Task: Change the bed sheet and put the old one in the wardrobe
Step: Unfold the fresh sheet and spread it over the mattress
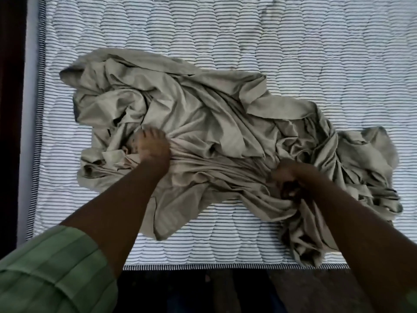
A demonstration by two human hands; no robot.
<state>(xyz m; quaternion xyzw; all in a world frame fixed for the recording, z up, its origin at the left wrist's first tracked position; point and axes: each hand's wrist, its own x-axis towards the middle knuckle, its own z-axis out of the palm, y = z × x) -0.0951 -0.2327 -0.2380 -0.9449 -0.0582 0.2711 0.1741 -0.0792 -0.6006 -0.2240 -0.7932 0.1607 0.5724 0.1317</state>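
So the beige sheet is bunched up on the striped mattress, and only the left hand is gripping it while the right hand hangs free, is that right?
Not quite. The head view shows both hands gripping the beige sheet: the left hand and the right hand each have their fingers curled into the fabric. The rest holds: the sheet is bunched up on the striped mattress.

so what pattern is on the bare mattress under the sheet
Thin dark horizontal stripes on white, quilted, across the mattress; seen in the head view.
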